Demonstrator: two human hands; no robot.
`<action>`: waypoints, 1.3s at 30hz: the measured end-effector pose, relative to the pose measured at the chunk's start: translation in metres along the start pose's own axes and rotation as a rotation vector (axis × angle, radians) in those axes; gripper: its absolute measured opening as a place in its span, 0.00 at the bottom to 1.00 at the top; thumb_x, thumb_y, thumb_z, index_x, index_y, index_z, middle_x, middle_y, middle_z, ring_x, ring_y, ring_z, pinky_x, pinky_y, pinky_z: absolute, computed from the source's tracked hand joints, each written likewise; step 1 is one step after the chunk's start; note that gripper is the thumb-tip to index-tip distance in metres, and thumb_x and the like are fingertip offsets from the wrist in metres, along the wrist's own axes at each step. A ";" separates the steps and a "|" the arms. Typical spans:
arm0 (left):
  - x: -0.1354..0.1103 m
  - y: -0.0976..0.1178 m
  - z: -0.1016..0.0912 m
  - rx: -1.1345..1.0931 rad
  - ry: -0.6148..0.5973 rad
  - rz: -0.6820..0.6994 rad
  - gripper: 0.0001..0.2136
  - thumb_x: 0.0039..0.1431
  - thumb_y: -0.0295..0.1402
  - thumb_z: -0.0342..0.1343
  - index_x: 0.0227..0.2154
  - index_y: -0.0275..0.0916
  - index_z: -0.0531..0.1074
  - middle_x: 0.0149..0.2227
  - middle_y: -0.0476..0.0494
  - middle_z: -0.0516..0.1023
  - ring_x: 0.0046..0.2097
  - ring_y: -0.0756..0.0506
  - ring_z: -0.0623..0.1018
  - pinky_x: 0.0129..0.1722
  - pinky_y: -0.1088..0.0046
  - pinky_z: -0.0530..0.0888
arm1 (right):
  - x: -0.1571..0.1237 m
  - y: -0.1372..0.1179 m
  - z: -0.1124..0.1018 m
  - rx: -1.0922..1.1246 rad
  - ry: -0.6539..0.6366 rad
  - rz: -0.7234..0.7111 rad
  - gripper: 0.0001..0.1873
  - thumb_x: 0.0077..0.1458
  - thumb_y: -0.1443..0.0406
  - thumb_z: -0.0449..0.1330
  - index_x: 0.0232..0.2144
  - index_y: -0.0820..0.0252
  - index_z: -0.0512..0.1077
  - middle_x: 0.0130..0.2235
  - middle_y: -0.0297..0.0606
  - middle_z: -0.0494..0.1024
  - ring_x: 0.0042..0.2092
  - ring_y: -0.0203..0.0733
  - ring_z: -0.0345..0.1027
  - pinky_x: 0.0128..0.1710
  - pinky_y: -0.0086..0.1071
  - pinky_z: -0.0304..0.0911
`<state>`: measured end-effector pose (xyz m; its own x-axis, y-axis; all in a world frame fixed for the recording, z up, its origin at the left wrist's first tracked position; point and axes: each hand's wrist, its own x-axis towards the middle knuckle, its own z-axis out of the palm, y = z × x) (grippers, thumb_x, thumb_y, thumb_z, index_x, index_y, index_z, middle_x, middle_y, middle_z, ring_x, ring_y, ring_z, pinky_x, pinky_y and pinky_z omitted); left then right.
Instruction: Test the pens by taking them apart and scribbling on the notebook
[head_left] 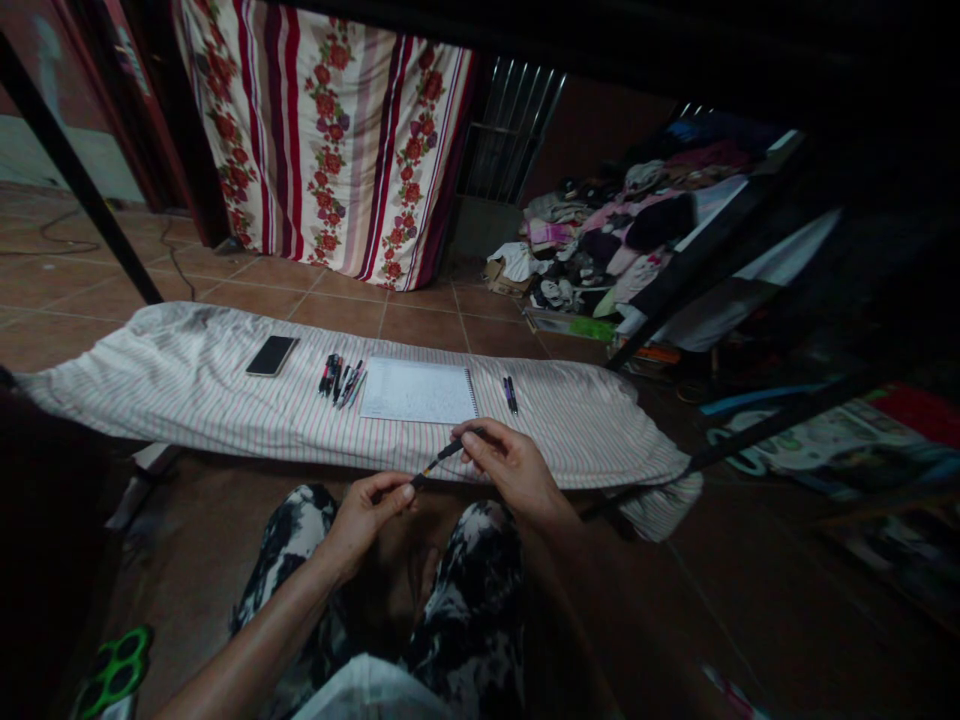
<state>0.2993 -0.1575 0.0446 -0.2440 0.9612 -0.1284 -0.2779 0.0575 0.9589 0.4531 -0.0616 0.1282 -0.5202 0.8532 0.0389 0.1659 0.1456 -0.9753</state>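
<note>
I hold a dark pen [441, 459] between both hands above my knees. My left hand [365, 510] pinches its lower end, and my right hand [508, 465] grips its upper end with closed fingers. Just beyond lies a spiral notebook [418, 391] on a striped cloth [187, 385]. Several pens [341, 380] lie left of the notebook and two pens [510, 394] lie to its right. A black phone [271, 355] rests further left on the cloth.
A floral curtain [330, 140] hangs at the back. A heap of clothes [600, 240] lies at the right, beside dark metal bars [705, 250]. A green object [112, 672] sits on the tiled floor at lower left. My patterned trousers [472, 610] fill the foreground.
</note>
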 end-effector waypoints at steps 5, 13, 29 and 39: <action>-0.001 0.003 -0.002 -0.002 0.012 -0.025 0.13 0.40 0.39 0.63 0.29 0.36 0.77 0.23 0.48 0.75 0.29 0.49 0.71 0.34 0.73 0.66 | 0.000 -0.002 0.001 -0.022 -0.027 0.001 0.15 0.46 0.55 0.59 0.30 0.59 0.72 0.27 0.34 0.71 0.28 0.35 0.65 0.25 0.28 0.59; -0.002 0.004 -0.003 0.008 0.041 -0.036 0.13 0.38 0.38 0.65 0.28 0.36 0.77 0.23 0.48 0.75 0.29 0.48 0.72 0.34 0.72 0.67 | 0.000 0.000 -0.001 -0.013 -0.073 -0.002 0.14 0.47 0.56 0.59 0.31 0.59 0.72 0.27 0.34 0.71 0.29 0.35 0.66 0.25 0.27 0.59; -0.003 0.005 0.000 0.011 0.018 -0.040 0.13 0.39 0.38 0.64 0.28 0.36 0.77 0.25 0.47 0.76 0.30 0.48 0.72 0.35 0.72 0.67 | -0.004 0.004 0.000 -0.046 -0.139 -0.024 0.11 0.48 0.59 0.59 0.33 0.59 0.73 0.31 0.35 0.74 0.31 0.35 0.67 0.28 0.27 0.61; -0.003 0.005 0.001 0.015 0.022 -0.016 0.11 0.40 0.37 0.64 0.28 0.37 0.78 0.25 0.47 0.77 0.31 0.47 0.73 0.36 0.72 0.67 | -0.006 0.003 0.007 -0.145 -0.135 -0.110 0.10 0.48 0.59 0.59 0.32 0.57 0.75 0.33 0.37 0.74 0.36 0.39 0.67 0.34 0.30 0.63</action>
<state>0.2995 -0.1601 0.0503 -0.2605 0.9539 -0.1490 -0.2681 0.0767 0.9603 0.4512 -0.0695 0.1232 -0.6473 0.7551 0.1045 0.2153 0.3126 -0.9251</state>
